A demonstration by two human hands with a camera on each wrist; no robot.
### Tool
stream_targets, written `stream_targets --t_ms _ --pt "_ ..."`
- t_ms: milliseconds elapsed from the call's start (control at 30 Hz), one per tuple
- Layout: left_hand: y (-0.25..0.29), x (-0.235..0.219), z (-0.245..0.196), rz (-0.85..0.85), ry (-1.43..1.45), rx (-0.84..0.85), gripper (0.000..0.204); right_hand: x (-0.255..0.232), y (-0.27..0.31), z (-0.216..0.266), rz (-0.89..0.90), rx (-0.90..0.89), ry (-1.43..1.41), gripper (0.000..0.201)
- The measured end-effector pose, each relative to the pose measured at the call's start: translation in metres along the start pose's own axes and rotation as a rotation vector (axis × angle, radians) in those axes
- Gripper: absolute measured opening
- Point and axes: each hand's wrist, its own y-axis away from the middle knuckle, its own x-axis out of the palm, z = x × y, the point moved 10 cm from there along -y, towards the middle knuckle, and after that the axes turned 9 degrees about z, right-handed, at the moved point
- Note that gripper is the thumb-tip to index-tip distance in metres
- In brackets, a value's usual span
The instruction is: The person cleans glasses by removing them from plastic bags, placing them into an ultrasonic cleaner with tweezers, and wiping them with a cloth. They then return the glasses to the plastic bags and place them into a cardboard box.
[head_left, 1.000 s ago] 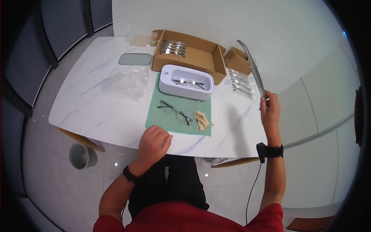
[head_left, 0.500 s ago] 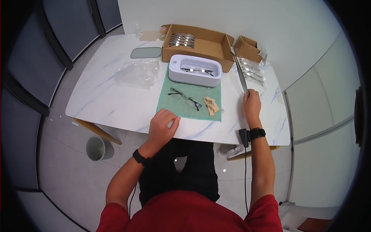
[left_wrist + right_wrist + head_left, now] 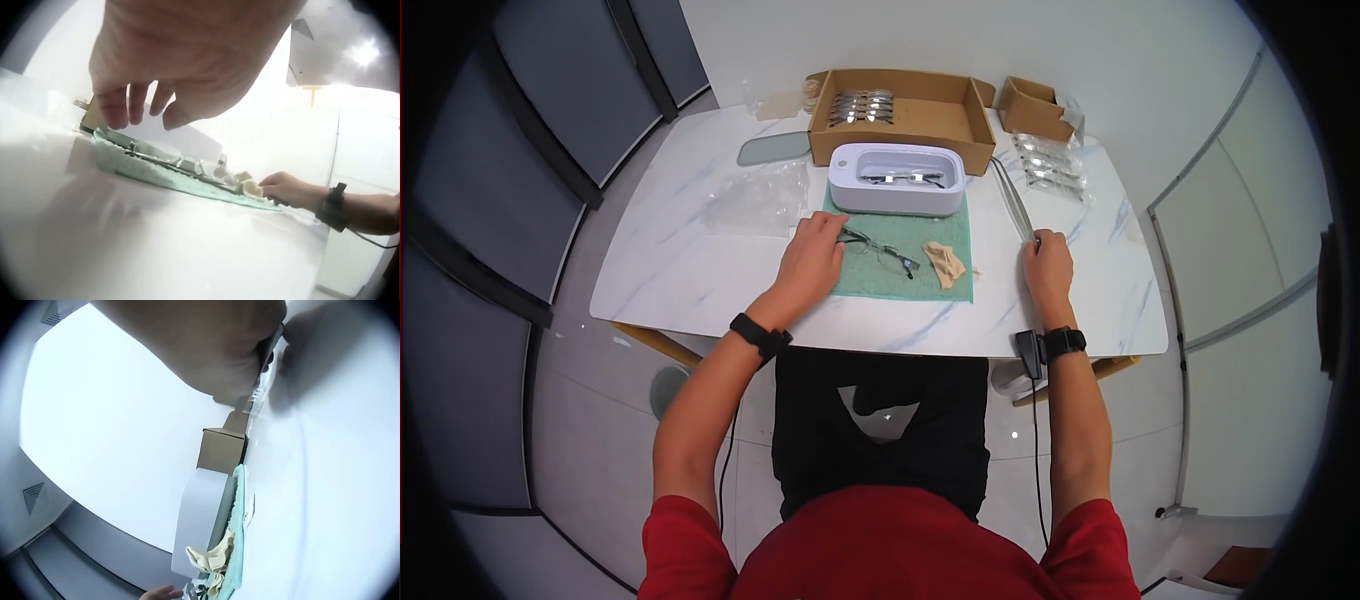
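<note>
My left hand (image 3: 808, 260) reaches over the left edge of a green towel (image 3: 890, 288), fingertips close to one temple of a pair of eyeglasses (image 3: 884, 252) lying there. In the left wrist view its fingers hang loosely bent, with nothing between them. At the right of the table, my right hand (image 3: 1049, 270) holds long metal tweezers (image 3: 1014, 200) low at the tabletop, tips pointing away toward the cardboard box. A white ultrasonic cleaner (image 3: 895, 202) stands on the towel's far part, with another pair of glasses (image 3: 905, 180) in its tank. A crumpled beige cloth (image 3: 944, 265) lies right of the eyeglasses.
Behind the cleaner stands an open cardboard box (image 3: 945, 115) with several glasses at its left. A smaller box (image 3: 1035, 108) and several bagged glasses (image 3: 1050, 165) lie at back right. Clear plastic bags (image 3: 760, 200) and a grey lid (image 3: 774, 149) lie at left.
My right hand has brought the tweezers down and left from the raised position to the tabletop. My left hand has moved forward from the table's front edge to the eyeglasses, its fingers extending.
</note>
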Motion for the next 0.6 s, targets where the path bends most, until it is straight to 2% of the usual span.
stream_targets --t_ms 33,133,200,300,333,433,467,533,600 --pt "-0.003 0.006 0.003 0.018 -0.031 0.004 0.036 0.0 0.002 0.003 0.036 -0.006 0.026 0.025" --pt "-0.013 0.015 0.01 0.062 -0.074 0.009 0.03 -0.034 0.022 0.036 -0.167 -0.177 0.083 0.03" --pt "-0.016 0.012 0.012 0.094 -0.044 0.004 0.024 -0.051 0.04 0.078 -0.198 -0.384 -0.012 0.035" --pt "-0.016 0.0 0.007 0.118 0.061 0.04 0.016 -0.026 0.07 0.136 0.157 -0.557 -0.257 0.035" --pt "-0.015 -0.002 0.01 0.117 0.1 0.041 0.016 -0.022 0.074 0.147 0.162 -0.575 -0.255 0.033" --pt "-0.003 0.012 0.036 0.332 0.434 -0.202 0.015 0.006 0.068 0.154 0.187 -0.618 -0.224 0.026" --pt "0.006 0.011 0.041 0.338 0.591 -0.278 0.016 0.018 0.066 0.153 0.197 -0.637 -0.206 0.023" --pt "0.023 0.011 0.034 0.333 0.914 -0.423 0.018 0.013 0.058 0.145 0.204 -0.51 -0.41 0.021" --pt "0.035 0.012 0.034 0.297 1.005 -0.505 0.018 0.004 0.057 0.143 0.177 -0.397 -0.598 0.023"
